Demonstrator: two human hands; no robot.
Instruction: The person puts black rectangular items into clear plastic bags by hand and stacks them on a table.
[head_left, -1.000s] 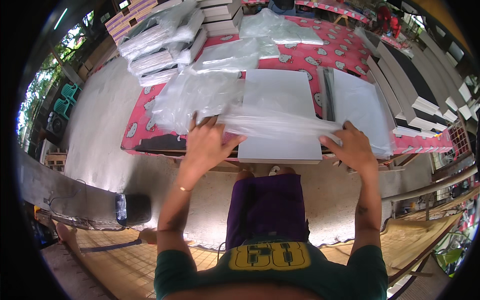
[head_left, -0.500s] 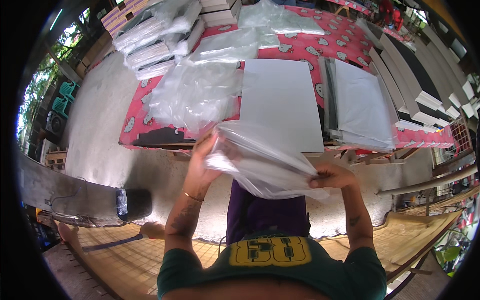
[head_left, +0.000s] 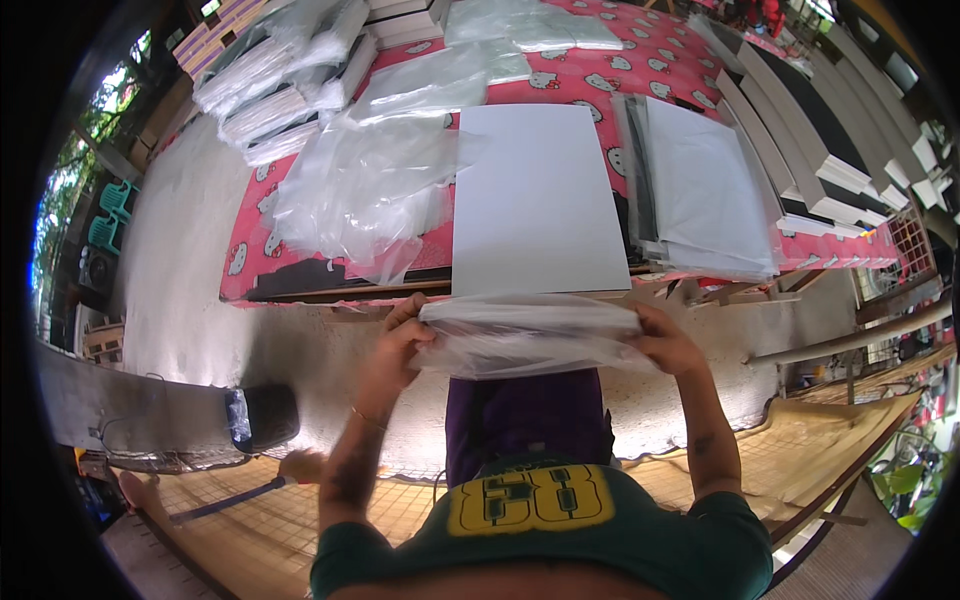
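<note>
- The biggest thing is the counter (head_left: 650,60), covered with pink patterned cloth; all the piles rest on it.
- At its right side lie long stacked slabs with grey, white and black faces (head_left: 800,140). I see no plastic over their near parts.
- At the far left there is a tall pile of packs in clear, shiny plastic (head_left: 280,80); these look to be the finished portion, as I judge it.
- In the middle lies a white rectangular sheet, or a stack of sheets (head_left: 535,200). Its top is uncovered, so this part seems not yet done.
- To the right of it, white sheets under clear plastic (head_left: 705,190) lie flat, apart from the middle one; these appear to be covered already.
- Just left of the middle sheet, a loose heap of thin clear plastic (head_left: 360,190) is spread, so plenty of it seems left.
- The folded length of clear, soft plastic in the hands (head_left: 530,335) is held in front of the counter's near edge. Whether it touches the white sheet, I cannot tell.
- The left hand (head_left: 402,340) has its grip closed around the left end, fingers bent.
- The right hand (head_left: 668,338) has its grip pinched at the right end; how firmly, I cannot tell.
</note>
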